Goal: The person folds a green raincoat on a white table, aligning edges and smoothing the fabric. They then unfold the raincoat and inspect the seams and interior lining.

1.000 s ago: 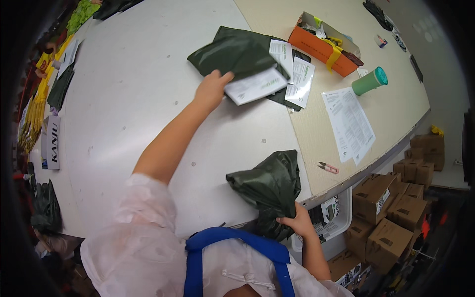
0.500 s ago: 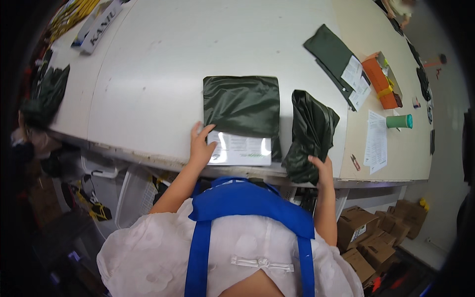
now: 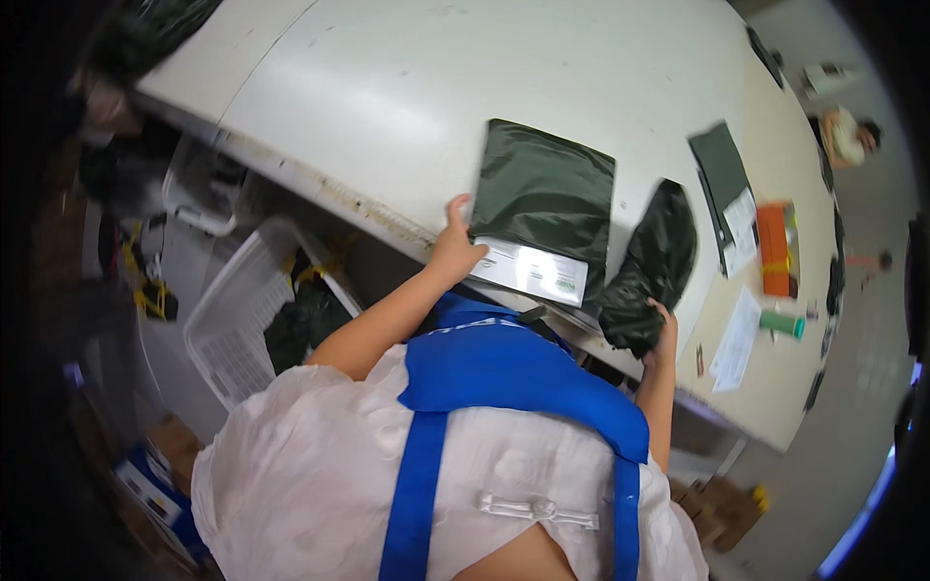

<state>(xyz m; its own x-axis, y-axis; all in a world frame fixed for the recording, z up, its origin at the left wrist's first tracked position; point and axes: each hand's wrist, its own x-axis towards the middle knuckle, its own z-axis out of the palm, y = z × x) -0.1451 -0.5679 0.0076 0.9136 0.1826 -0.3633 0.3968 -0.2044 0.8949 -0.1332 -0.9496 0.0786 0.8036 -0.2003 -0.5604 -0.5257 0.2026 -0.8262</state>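
The left hand (image 3: pixel 455 248) sits at eight o'clock of a flat dark green cloth (image 3: pixel 547 189) on the white table (image 3: pixel 387 126), thumb touching the white sheet (image 3: pixel 528 267) along its near edge; whether it grips, I cannot tell. At four o'clock, the right hand (image 3: pixel 664 334) clutches a crumpled dark green bundle (image 3: pixel 659 247).

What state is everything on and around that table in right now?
Flat dark green packet: laid out on the table, left hand at its edge
White sheet: flat, glossy, at the packet's near end
Dark green bundle: crumpled, held by the right hand
Orange box: open-topped
Green cup: lidded
White basket: open, dark material inside
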